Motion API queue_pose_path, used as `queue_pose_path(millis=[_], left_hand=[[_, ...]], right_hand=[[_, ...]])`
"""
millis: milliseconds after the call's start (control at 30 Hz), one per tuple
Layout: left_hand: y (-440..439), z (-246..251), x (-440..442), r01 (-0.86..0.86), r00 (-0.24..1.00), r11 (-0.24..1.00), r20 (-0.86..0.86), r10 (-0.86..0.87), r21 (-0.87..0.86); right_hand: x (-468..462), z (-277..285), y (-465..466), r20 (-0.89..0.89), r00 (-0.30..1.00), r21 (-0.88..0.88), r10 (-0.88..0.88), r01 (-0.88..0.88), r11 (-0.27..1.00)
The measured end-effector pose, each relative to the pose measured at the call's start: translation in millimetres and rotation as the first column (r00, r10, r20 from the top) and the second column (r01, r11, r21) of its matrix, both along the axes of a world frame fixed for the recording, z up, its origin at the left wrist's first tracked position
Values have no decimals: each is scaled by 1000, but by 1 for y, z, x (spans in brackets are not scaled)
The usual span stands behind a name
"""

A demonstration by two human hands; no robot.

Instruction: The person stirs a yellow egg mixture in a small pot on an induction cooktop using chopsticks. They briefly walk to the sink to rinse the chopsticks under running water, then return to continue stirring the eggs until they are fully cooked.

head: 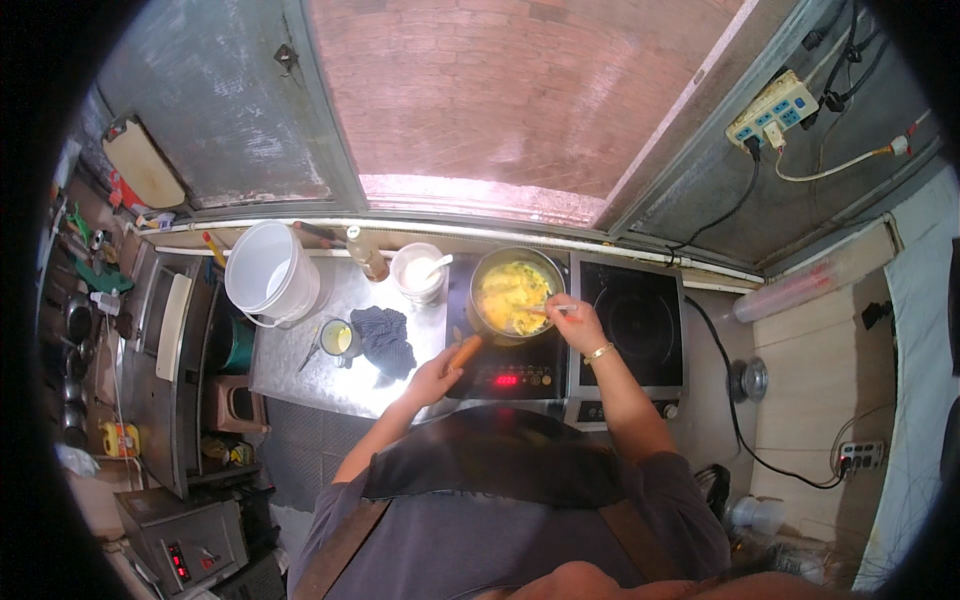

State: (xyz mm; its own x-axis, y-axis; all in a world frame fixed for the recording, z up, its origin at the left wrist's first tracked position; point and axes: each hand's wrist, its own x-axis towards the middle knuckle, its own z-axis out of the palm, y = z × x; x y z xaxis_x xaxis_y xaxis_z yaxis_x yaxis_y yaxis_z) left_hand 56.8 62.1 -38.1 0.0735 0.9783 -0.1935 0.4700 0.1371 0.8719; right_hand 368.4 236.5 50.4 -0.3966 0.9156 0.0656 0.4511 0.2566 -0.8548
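A round metal pan (476, 281) stands on the black induction cooktop (472, 382), whose red display is lit. Yellow egg (514, 285), partly set and broken up, fills much of the pan. My left hand (435, 379) is closed around the pan's orange-brown handle (466, 352). Over the pan's right rim, my right hand (577, 324) grips a thin stick-like utensil (536, 308), its tip in the egg. Whether it is one stick or a pair of chopsticks is hard to tell.
Left of the cooktop are a white tub with a spoon (420, 274), a bottle (366, 255), a dark striped cloth (384, 337), a mug (339, 339) and a large plastic bucket (270, 274). A second cooktop (630, 322) adjoins on the right. A power strip (772, 112) hangs at upper right.
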Motion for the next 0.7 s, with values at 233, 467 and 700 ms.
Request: queue_pose_path(millis=[233,467,700], left_hand=[[0,6,1,-3,1000,1000,-2,3,18],[0,6,1,1,999,998,33,-3,60],[0,7,1,-3,1000,1000,30,3,3]], right_hand=[[18,23,8,-61,998,-162,-32,22,987],[20,30,1,-19,996,-248,85,-87,965],[8,4,7,53,997,-23,59,-58,998]])
